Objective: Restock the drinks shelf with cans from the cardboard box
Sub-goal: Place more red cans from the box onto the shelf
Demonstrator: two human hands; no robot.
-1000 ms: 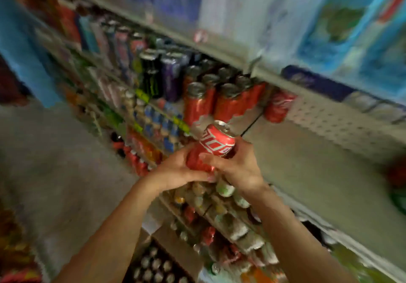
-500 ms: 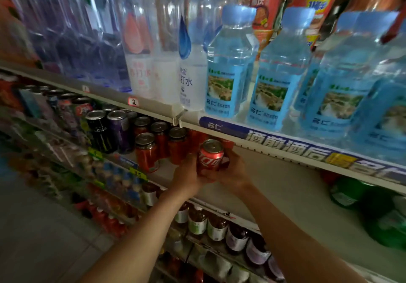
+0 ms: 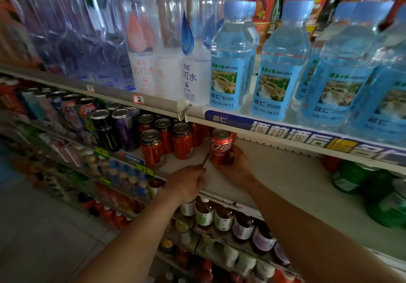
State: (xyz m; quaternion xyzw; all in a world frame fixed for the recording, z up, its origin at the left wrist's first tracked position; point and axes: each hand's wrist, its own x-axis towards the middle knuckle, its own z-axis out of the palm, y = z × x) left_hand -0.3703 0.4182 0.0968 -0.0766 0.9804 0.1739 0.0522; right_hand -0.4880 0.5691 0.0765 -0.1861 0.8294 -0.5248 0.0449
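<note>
A red cola can [image 3: 220, 148] stands upright on the white drinks shelf [image 3: 285, 172], just right of a group of orange-red cans [image 3: 182, 144]. My right hand [image 3: 238, 168] grips the cola can from its right side, fingers curled round its lower half. My left hand [image 3: 189, 182] is off the can, at the shelf's front edge, with loosely curled fingers and nothing in it. The cardboard box is out of view.
Black and purple cans [image 3: 114, 128] stand further left on the same shelf. Green bottles [image 3: 351, 178] lie at its right end, with bare shelf between. Water bottles [image 3: 232, 62] fill the shelf above. Small bottles [image 3: 222, 215] line the shelf below.
Both hands carried the cola can up to the shelf. The can now stands on the shelf, and my left hand has let go and drawn back to the front edge.
</note>
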